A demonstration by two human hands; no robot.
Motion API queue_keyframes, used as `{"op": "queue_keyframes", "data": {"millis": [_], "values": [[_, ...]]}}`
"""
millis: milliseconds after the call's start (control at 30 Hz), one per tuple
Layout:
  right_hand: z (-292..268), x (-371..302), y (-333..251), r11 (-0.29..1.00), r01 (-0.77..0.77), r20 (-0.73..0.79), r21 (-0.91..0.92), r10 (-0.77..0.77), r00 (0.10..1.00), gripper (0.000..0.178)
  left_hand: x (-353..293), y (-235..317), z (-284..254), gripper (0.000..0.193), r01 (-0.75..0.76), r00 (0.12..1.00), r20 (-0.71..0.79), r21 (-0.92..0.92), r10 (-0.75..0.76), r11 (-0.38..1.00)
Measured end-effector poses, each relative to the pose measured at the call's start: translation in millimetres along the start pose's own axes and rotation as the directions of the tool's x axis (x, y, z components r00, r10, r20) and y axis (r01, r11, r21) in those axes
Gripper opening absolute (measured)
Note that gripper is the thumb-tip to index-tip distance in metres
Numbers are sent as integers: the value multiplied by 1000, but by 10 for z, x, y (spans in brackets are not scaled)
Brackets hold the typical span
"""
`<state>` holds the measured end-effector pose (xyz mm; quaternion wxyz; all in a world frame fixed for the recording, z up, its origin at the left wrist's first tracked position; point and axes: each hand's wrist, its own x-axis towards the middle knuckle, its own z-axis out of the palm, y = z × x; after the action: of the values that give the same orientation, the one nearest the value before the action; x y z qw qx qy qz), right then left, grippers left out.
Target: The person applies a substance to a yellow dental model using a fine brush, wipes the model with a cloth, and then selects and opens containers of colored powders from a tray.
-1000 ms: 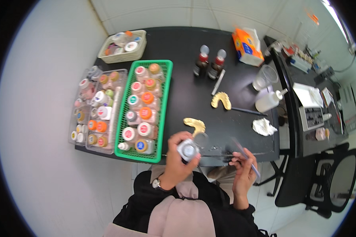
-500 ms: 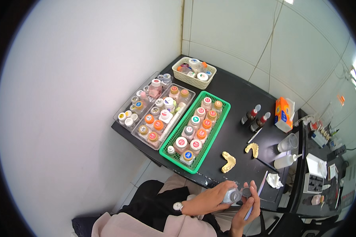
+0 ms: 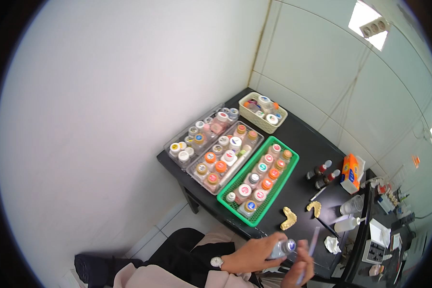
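Note:
A small clear bottle (image 3: 277, 249) with a grey-rimmed, blue-labelled cap (image 3: 291, 246) on its mouth is gripped by my left hand (image 3: 260, 253), near the table's front edge. My right hand (image 3: 300, 267), slightly blurred, is just right of the cap. Its closed fingers hold a slim, pale lavender-blue stick-like tool (image 3: 314, 240), whose upper end points away from me. I cannot make out the tool's exact kind. Beyond my hands, two cream dental arch models lie on the black table: a nearer one (image 3: 288, 218) and a farther one (image 3: 314, 209).
A green basket (image 3: 256, 223) of capped jars stands left of the models, beside clear trays (image 3: 219, 191) and a cream basket (image 3: 258, 124). Dark bottles (image 3: 317, 172), a tissue pack (image 3: 350, 174), a clear cup (image 3: 352, 205), a squeeze bottle (image 3: 346, 224) and crumpled tissue (image 3: 332, 245) are rightward.
The cap, earlier held in my right fingers beside the open bottle, now sits on the bottle's mouth. My right hand has moved lower. The view has shifted, so the table appears farther right and lower.

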<state>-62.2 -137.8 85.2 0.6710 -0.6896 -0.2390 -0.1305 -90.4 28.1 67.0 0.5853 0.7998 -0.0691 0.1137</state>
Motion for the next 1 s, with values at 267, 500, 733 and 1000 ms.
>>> {"op": "queue_keyframes", "data": {"millis": [267, 500, 733, 1000], "values": [[-32, 251, 196, 988, -110, -411, -105, 57, 910, 43, 110, -363, -2001, 48, 216, 572, -805, 330, 155, 919], [278, 417, 171, 960, -80, -382, -269, -30, 924, 46, 258, -669, -2681, 35, 307, 621, -773, 392, 130, 867], [301, 449, 238, 938, -103, -375, -332, -31, 927, 47, 360, -970, -2682, 38, 411, 643, -755, 479, 126, 776], [225, 418, 336, 936, -104, -406, -337, -45, 913, 46, 359, -1063, -2707, 40, 523, 646, -754, 548, 115, 653]]}}
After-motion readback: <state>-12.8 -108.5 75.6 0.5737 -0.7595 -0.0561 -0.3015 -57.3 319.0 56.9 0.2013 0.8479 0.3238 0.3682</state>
